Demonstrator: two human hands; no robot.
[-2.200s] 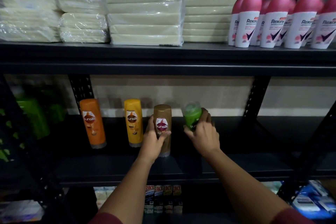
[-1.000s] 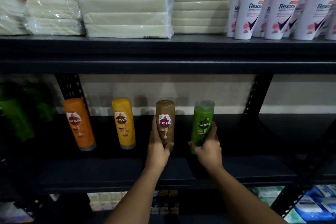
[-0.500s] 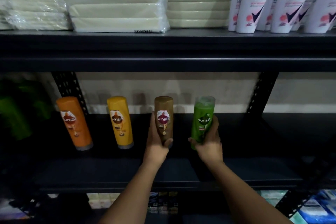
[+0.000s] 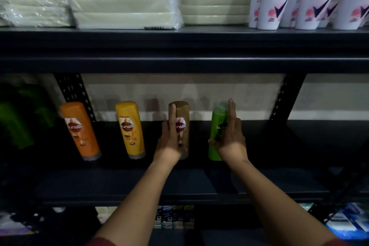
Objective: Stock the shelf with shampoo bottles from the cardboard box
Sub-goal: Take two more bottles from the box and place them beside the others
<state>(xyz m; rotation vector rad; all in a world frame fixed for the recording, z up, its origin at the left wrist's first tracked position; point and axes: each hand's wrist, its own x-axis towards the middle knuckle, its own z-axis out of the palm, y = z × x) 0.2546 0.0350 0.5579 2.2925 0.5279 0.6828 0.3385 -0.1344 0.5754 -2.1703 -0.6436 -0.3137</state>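
My left hand (image 4: 171, 142) grasps brown bottle (image 4: 182, 126), right hand (image 4: 229, 140) grasps green bottle (image 4: 216, 132), covering both labels; shelf (image 4: 179, 183) dark

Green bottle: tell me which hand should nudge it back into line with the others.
Right. The right hand is already on the green bottle, one of its fingers straight up the bottle's side. The left hand is busy on the brown bottle beside it.
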